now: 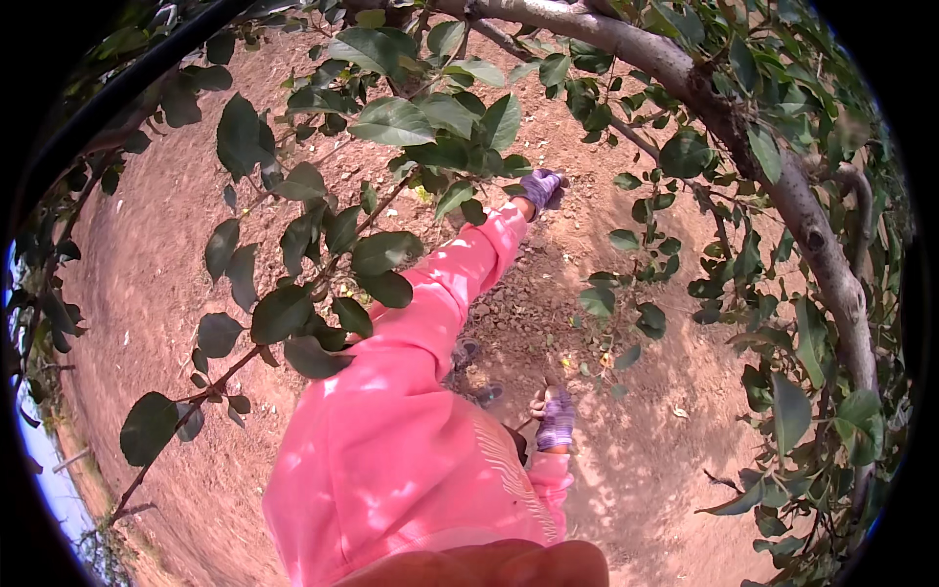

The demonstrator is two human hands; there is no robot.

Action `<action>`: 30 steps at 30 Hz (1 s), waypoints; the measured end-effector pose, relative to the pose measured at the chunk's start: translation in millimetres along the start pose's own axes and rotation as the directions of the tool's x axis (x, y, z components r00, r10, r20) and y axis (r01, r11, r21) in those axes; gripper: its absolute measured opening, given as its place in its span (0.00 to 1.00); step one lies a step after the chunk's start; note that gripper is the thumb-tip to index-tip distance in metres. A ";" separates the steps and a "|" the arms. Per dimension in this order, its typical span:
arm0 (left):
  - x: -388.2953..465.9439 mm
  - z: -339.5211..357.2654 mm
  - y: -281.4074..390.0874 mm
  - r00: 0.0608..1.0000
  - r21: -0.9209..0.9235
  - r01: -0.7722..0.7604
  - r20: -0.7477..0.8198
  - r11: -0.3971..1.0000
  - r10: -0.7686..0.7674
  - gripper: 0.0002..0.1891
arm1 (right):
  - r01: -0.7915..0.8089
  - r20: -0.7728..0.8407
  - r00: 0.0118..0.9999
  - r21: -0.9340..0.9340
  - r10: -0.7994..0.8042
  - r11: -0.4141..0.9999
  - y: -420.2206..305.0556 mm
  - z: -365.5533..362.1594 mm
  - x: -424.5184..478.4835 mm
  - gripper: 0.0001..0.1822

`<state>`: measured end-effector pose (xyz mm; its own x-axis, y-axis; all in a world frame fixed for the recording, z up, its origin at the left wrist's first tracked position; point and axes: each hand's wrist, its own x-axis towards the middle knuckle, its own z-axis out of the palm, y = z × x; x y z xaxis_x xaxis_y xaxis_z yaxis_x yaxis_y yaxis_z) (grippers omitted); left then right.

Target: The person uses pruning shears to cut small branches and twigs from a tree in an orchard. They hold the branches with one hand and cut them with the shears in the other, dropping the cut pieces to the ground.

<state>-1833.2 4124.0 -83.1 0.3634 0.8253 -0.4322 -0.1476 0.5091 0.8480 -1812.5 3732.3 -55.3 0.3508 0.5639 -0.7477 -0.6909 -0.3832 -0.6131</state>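
Note:
My left hand, in a purple patterned glove, reaches out at upper centre, beyond a leafy apple-like branch. Its fingers look curled, and whether it holds anything is not clear. Nearer my body at lower centre, my right hand wears a matching glove with paler fingertips. The fingers bend inward; a thin dark twig-like piece shows beside them, but a grip on it cannot be made out. Pink sleeves cover both arms. Below the hands lies bare, clumpy soil.
A thick grey tree limb arches across the top and down the right side. Leafy twigs hang right of my hands, and another leafy branch crosses on the left. Shoes show below my left arm. A dark bar crosses the upper left.

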 end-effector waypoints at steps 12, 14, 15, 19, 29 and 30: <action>-102.7 -111.3 -108.4 0.998 0.195 0.070 -0.009 0.978 -0.070 0.14 | 0.028 0.164 0.986 -0.228 0.011 0.973 -3.4 16.6 10.4 0.15; -141.5 -122.4 -139.7 0.969 0.207 0.241 -0.104 0.948 -0.224 0.13 | -0.003 0.257 0.965 -0.199 0.055 0.980 -6.7 22.2 11.1 0.16; -150.6 -135.8 -164.6 0.921 0.203 0.390 -0.096 0.898 -0.378 0.15 | -0.020 0.275 0.959 -0.180 0.070 0.983 -6.5 23.2 10.8 0.16; -235.5 -154.1 -178.9 0.889 0.354 0.443 -0.293 0.824 -0.352 0.18 | -0.055 0.340 0.934 -0.172 0.112 0.984 -4.8 21.5 17.2 0.19; -382.3 -240.2 -231.1 0.753 0.086 0.459 -0.566 0.884 -0.336 0.05 | 0.184 0.490 0.870 -0.231 -0.049 0.956 25.9 36.1 -18.9 0.16; -392.6 -244.3 -236.5 0.770 0.076 0.416 -0.559 0.906 -0.307 0.05 | 0.183 0.495 0.868 -0.249 -0.038 0.951 27.9 38.7 -23.9 0.15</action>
<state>-2165.6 3739.3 -188.9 -0.1889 0.6160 -0.7647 0.0876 0.7862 0.6117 -1864.7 3736.4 -44.7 0.0178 0.8659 -0.4999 -0.4351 -0.4435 -0.7836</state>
